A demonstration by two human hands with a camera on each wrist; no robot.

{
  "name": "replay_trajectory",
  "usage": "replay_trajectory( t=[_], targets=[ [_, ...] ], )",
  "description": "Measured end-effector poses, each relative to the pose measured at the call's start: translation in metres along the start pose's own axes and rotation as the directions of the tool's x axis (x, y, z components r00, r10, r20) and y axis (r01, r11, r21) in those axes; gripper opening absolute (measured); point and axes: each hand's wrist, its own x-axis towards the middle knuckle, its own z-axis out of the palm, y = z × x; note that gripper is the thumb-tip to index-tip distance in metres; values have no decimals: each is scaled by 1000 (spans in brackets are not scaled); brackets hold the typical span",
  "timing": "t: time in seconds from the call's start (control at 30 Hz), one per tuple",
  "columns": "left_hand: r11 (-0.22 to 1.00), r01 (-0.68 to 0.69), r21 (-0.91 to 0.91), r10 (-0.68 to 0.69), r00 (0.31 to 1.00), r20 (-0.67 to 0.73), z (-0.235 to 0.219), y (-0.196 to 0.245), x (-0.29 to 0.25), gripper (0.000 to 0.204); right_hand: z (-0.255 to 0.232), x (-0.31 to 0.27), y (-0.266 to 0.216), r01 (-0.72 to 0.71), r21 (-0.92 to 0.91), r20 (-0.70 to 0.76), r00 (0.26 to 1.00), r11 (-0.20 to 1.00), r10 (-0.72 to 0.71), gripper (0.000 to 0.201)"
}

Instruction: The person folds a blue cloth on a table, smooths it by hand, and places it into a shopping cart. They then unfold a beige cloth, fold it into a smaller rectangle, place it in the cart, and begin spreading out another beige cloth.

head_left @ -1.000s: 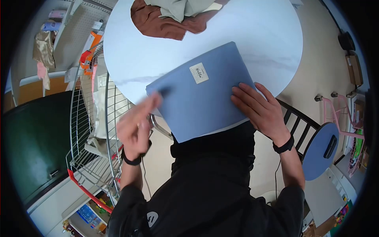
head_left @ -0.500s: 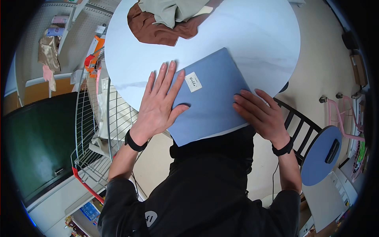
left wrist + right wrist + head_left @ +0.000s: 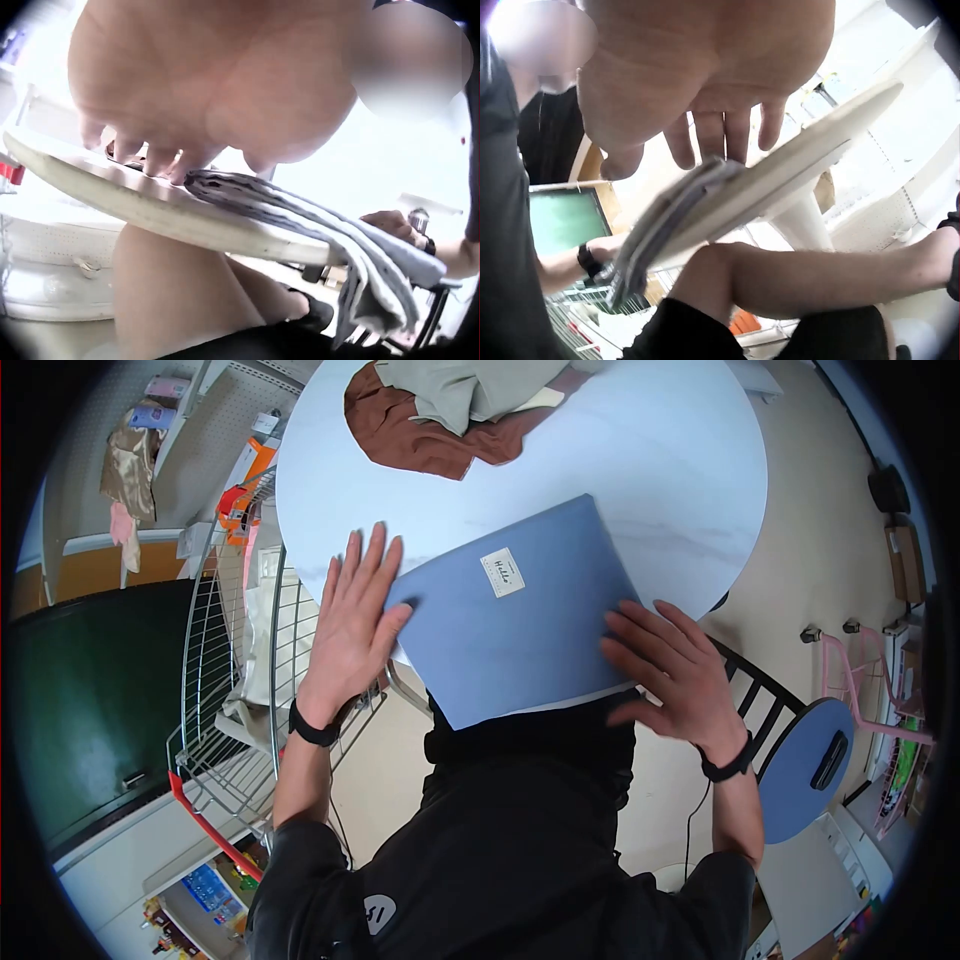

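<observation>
A folded blue cloth [image 3: 510,640] with a small white "Hello" label [image 3: 503,572] lies on the round white table [image 3: 690,490]. Its near part hangs over the table edge, and the left wrist view shows its stacked layers [image 3: 322,225]. My left hand [image 3: 350,620] is at the cloth's left corner, fingers straight and spread, thumb tip near the cloth's edge. On the opposite side my right hand [image 3: 680,675] has its extended fingertips at the right edge, the thumb spread toward my body. In the right wrist view, those fingertips [image 3: 736,146] are right by the folded layers.
Brown and grey-green fabric [image 3: 440,420] lies crumpled at the table's far side. A wire shopping cart [image 3: 230,650] stands close on the left. To the right are a blue round-topped seat [image 3: 800,800], a black-barred frame [image 3: 745,675] and a pink rack [image 3: 840,670].
My left hand came down onto the cloth's left part, then slid left to its corner. My right hand moved slightly toward my body, and its thumb now shows spread out.
</observation>
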Motion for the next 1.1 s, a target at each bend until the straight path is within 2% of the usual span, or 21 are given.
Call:
replay_trajectory(
  t=[0.07,0.1,0.13,0.2,0.23,0.3,0.33,0.43,0.53,0.57,0.63,0.73,0.77,0.83,0.93,1.03,1.1],
  targets=[
    [963,79,-258,-97,993,-61,0,-7,-4,58,-21,7,-6,-26,109,-27,999,994,29,71],
    [936,98,-338,-150,980,-132,-2,-6,-3,50,-32,11,-6,-21,97,-77,997,995,28,63],
    [915,123,-385,-198,967,-162,-7,-3,-3,43,-41,16,-6,-95,118,-84,991,988,105,61],
    [855,174,-488,-250,964,-94,-13,-10,1,38,-52,29,-4,-236,161,-96,963,958,254,56],
    [822,207,-531,-271,961,-44,-15,-10,5,37,-50,41,-4,-313,301,-108,927,901,359,55],
    [749,272,-604,-302,952,53,-19,-7,18,34,-47,71,3,-385,229,-46,913,894,405,59],
    [786,276,-553,-275,957,87,-22,-6,26,34,-46,85,7,-417,192,-18,903,888,428,60],
    [888,251,-386,-191,964,186,-33,7,52,41,-33,123,30,-262,52,68,964,964,259,61],
    [964,105,-244,-35,961,274,-39,16,72,47,-14,156,55,-132,72,249,962,989,110,64],
    [964,50,-262,23,964,266,-37,17,77,49,-12,164,55,-166,82,324,937,983,131,58],
    [941,54,-334,70,935,347,-30,15,92,50,-5,180,48,-245,107,471,866,964,168,47],
    [938,19,-346,142,889,435,-30,23,109,43,-5,195,44,-312,179,608,780,933,145,34],
    [930,1,-367,172,882,439,-28,25,112,42,-8,196,41,-387,173,641,743,906,194,30],
    [902,-5,-432,214,874,437,-30,32,115,37,-10,194,42,-342,222,624,770,913,137,28],
    [715,98,-693,299,852,429,-25,34,119,35,-18,189,38,-293,238,571,813,926,111,30],
    [779,159,-607,292,763,576,-30,36,121,35,-29,183,31,-307,255,518,844,917,138,29],
    [758,207,-618,293,739,607,-27,30,119,36,-38,178,32,-320,296,484,863,900,148,26]
  ],
)
